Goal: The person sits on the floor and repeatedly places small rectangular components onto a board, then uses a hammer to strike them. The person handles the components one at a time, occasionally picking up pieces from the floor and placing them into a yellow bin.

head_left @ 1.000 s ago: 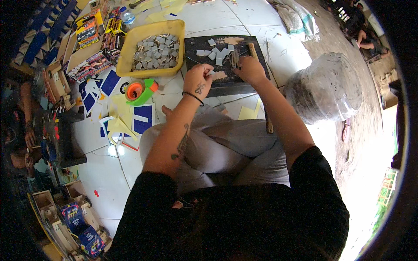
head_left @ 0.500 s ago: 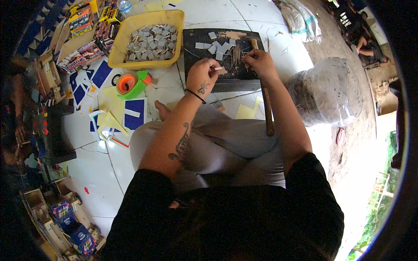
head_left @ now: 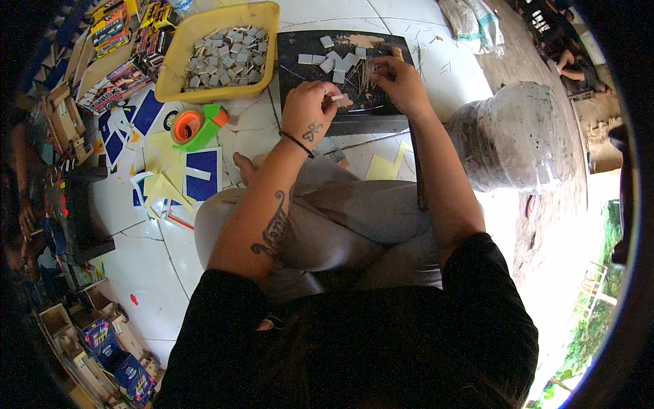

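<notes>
My left hand (head_left: 308, 107) is closed in a pinch on a small pale wooden block (head_left: 336, 99), held just above the near left part of a black low table (head_left: 291, 51). My right hand (head_left: 400, 87) reaches over the table's right side, thumb and forefinger apart at a heap of thin sticks (head_left: 361, 73); whether a stick lies between them is too small to tell. Several grey-faced square blocks (head_left: 338, 65) lie loose left of the sticks. A hammer (head_left: 422, 184) leans along the table's right edge, its handle partly hidden by my right forearm.
Left of the table stands a yellow basin (head_left: 163, 82) of similar blocks. Nearer lie a green tape dispenser (head_left: 212, 126) with orange tape and blue and yellow paper scraps (head_left: 202, 174). A large plastic-wrapped bundle (head_left: 514, 140) is at right. Wooden toy trucks (head_left: 116, 354) stand lower left.
My right hand has moved up and left to the sticks, its fingers spreading from a pinch. My left hand still pinches the block. The whole view has shifted slightly.
</notes>
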The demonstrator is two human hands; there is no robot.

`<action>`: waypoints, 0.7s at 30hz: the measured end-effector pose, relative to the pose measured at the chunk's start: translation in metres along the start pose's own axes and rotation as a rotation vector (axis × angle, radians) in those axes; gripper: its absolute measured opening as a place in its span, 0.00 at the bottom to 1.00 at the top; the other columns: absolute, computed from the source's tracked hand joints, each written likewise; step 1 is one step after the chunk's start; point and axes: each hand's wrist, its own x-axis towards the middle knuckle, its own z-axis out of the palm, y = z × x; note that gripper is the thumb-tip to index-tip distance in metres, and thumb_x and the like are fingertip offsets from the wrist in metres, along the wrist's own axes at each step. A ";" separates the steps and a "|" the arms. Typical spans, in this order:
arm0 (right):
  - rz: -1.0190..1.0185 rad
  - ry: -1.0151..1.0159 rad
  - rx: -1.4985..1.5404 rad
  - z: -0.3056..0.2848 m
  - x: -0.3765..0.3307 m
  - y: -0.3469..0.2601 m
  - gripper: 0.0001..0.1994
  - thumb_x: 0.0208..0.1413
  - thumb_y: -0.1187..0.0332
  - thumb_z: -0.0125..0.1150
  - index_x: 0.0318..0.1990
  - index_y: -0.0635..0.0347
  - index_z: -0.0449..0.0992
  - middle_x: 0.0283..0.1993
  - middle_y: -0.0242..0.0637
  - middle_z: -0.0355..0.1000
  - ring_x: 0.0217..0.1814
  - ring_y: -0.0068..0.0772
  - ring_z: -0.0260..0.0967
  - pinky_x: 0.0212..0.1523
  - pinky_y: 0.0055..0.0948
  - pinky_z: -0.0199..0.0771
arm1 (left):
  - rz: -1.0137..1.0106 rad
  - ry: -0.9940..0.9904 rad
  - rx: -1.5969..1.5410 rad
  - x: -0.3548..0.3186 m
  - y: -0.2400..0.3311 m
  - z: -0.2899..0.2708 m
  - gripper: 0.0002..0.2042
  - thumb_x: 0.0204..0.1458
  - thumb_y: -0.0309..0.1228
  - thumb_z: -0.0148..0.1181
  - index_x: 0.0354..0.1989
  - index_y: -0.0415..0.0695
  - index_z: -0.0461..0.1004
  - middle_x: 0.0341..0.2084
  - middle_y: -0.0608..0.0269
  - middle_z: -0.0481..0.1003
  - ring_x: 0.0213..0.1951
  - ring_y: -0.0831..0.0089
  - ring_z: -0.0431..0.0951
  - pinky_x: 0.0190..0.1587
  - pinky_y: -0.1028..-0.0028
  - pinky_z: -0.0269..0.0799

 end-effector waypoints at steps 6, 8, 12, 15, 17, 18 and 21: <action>0.012 -0.062 0.367 0.005 -0.011 -0.028 0.11 0.49 0.78 0.60 0.41 0.65 0.74 0.33 0.33 0.74 0.36 0.20 0.71 0.39 0.20 0.70 | 0.004 -0.014 0.000 0.000 -0.005 0.000 0.08 0.39 0.25 0.64 0.30 0.43 0.76 0.25 0.59 0.76 0.25 0.65 0.74 0.30 0.71 0.71; -0.013 -0.045 0.445 0.011 -0.016 -0.038 0.09 0.49 0.78 0.60 0.39 0.64 0.74 0.32 0.31 0.74 0.36 0.19 0.70 0.39 0.20 0.70 | 0.054 0.013 0.045 0.000 -0.007 -0.001 0.08 0.39 0.26 0.65 0.30 0.43 0.76 0.25 0.59 0.76 0.25 0.65 0.74 0.30 0.70 0.71; -0.118 0.012 0.384 0.020 -0.025 -0.048 0.06 0.49 0.78 0.61 0.36 0.64 0.74 0.32 0.30 0.74 0.36 0.18 0.70 0.40 0.20 0.70 | 0.059 0.017 0.066 0.000 -0.007 -0.002 0.08 0.39 0.27 0.66 0.30 0.44 0.76 0.24 0.59 0.76 0.26 0.66 0.74 0.31 0.69 0.70; -0.185 -0.004 0.308 0.023 -0.025 -0.048 0.05 0.50 0.78 0.61 0.35 0.64 0.74 0.32 0.30 0.74 0.35 0.18 0.70 0.39 0.20 0.70 | 0.027 0.012 0.072 -0.001 -0.006 -0.003 0.08 0.39 0.29 0.66 0.29 0.44 0.76 0.25 0.59 0.76 0.27 0.65 0.74 0.32 0.69 0.70; -0.201 -0.021 0.266 0.024 -0.024 -0.047 0.04 0.50 0.78 0.60 0.34 0.64 0.74 0.31 0.30 0.73 0.34 0.18 0.70 0.38 0.20 0.71 | 0.011 0.007 0.050 -0.001 -0.006 -0.004 0.09 0.39 0.30 0.66 0.29 0.43 0.76 0.25 0.59 0.76 0.27 0.65 0.75 0.32 0.69 0.71; -0.194 -0.032 0.249 0.024 -0.024 -0.046 0.04 0.50 0.78 0.60 0.34 0.65 0.74 0.31 0.30 0.73 0.34 0.18 0.70 0.37 0.19 0.71 | 0.001 0.000 0.045 -0.001 -0.006 -0.004 0.09 0.39 0.30 0.66 0.29 0.43 0.76 0.25 0.58 0.76 0.27 0.65 0.75 0.32 0.69 0.71; -0.208 -0.021 0.202 0.022 -0.025 -0.046 0.03 0.51 0.77 0.60 0.34 0.65 0.74 0.31 0.31 0.74 0.33 0.18 0.70 0.36 0.19 0.71 | -0.012 -0.004 0.030 -0.001 -0.007 -0.004 0.09 0.39 0.30 0.67 0.29 0.43 0.77 0.25 0.58 0.75 0.28 0.65 0.75 0.32 0.69 0.71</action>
